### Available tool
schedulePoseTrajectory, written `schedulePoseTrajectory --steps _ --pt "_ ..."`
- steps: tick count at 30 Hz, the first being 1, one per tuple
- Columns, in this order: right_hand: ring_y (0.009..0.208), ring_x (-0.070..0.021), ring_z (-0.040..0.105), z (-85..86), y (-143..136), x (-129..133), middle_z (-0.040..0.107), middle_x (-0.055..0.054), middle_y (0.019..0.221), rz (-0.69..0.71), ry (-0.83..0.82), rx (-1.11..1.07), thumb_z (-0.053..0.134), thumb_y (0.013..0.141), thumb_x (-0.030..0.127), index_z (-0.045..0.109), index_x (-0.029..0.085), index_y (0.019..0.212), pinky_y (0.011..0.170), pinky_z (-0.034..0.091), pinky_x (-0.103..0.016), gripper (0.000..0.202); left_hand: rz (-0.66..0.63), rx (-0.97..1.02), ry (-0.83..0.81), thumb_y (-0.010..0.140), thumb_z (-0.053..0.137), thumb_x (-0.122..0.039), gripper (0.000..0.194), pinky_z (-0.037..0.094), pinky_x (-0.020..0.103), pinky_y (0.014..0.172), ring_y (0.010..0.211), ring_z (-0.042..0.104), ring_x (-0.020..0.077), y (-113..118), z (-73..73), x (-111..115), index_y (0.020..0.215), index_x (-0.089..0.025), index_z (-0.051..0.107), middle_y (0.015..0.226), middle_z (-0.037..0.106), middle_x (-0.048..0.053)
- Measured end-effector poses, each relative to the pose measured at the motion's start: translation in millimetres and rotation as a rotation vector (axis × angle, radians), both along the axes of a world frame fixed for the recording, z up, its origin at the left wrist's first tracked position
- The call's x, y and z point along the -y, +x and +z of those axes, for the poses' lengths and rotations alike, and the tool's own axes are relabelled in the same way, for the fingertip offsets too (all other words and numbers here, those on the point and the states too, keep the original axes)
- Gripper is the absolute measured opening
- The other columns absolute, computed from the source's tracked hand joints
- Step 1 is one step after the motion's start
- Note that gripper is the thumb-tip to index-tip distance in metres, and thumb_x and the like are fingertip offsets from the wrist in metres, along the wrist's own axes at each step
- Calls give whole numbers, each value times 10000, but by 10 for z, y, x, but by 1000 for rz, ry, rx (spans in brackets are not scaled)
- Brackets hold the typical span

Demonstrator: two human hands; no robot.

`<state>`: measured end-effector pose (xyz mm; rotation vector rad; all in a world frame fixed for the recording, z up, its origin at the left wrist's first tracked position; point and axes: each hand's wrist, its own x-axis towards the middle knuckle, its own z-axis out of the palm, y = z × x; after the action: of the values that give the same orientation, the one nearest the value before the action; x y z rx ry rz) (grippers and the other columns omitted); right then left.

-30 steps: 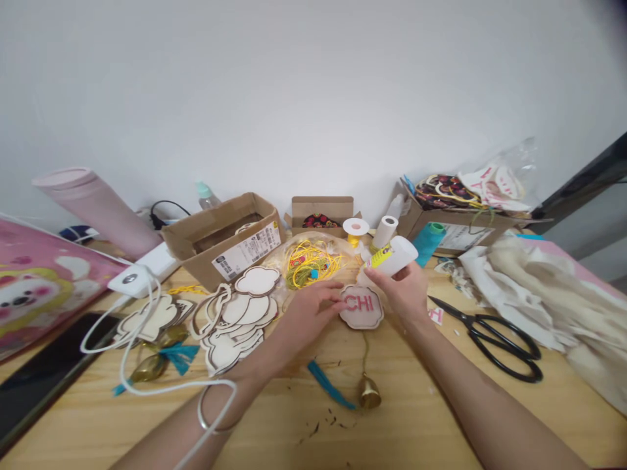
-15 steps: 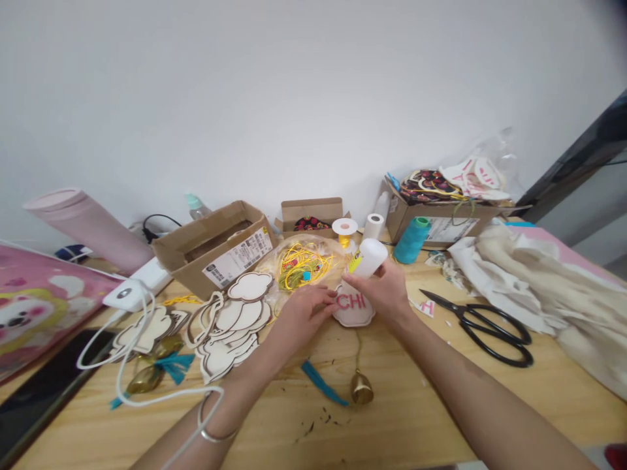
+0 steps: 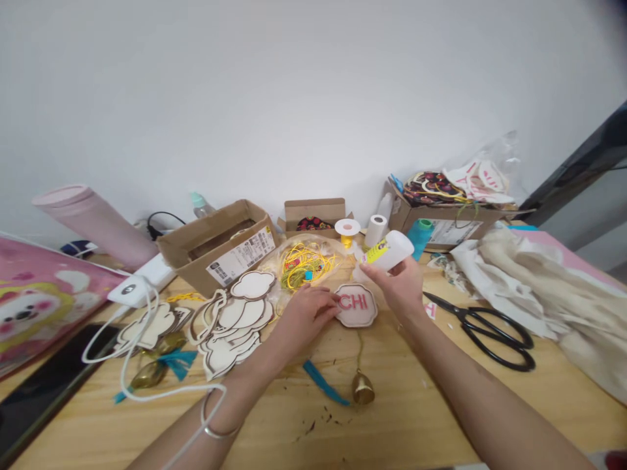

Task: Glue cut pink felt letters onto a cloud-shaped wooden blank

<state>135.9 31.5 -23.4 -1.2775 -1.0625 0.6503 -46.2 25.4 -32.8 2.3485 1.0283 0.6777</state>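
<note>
A pale scalloped plaque (image 3: pixel 356 316) with the pink letters "CHI" lies flat on the wooden table. The fingertips of my left hand (image 3: pixel 309 314) touch its left edge, fingers stretched out with the thumb a little apart. My right hand (image 3: pixel 402 287) is closed around a white squeeze bottle (image 3: pixel 399 247) with a yellow label. The bottle is tilted, its narrow end pointing left and down above the plaque's top edge. A gold bell (image 3: pixel 363 388) hangs off the plaque's lower side by a cord and rests on the table. Left of it lies a teal ribbon strip (image 3: pixel 323 382).
Black scissors (image 3: pixel 482 326) lie at right beside crumpled cloth (image 3: pixel 533 281). Cloud-shaped wooden pieces (image 3: pixel 235 326) are piled at left, near a white cable (image 3: pixel 147 399). Behind stand a cardboard box (image 3: pixel 223 251), a bag of yellow cord (image 3: pixel 306 264) and a teal thread cone (image 3: pixel 421 236).
My right hand has lifted the bottle and shifted it right, off the lettering, tilting it more. The plaque shows more fully. My left hand stays at the plaque's left edge.
</note>
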Motion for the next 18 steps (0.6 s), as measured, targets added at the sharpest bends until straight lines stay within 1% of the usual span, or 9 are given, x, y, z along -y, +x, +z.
schedulePoseTrajectory --steps 4,11,15,18 --pt "666 -215 640 -1 -49 15 684 -48 723 36 -14 55 748 499 407 593 172 750 598 517 -345 377 5 -4 9 831 514 -273 157 395 335 878 935 592 179 0 10 12 837 -210 658 952 691 18" --pt "666 -208 638 -102 -63 -6 675 -37 725 36 -8 169 740 526 413 600 168 759 595 516 -336 365 -10 -13 -5 834 514 -251 147 376 329 887 909 587 163 3 34 19 828 -207 654 974 682 7" --pt "677 -210 633 -118 -54 -19 676 -46 748 46 1 220 749 516 414 611 160 784 612 515 -344 395 -6 -26 -2 838 507 -264 158 365 333 893 914 584 167 2 30 21 844 -209 655 988 677 10" --pt "691 -210 635 -100 -55 -1 684 -54 779 28 13 218 750 521 407 617 156 823 622 517 -342 414 -3 -25 0 842 500 -280 171 352 334 907 904 588 163 -1 23 26 837 -208 656 980 679 9"
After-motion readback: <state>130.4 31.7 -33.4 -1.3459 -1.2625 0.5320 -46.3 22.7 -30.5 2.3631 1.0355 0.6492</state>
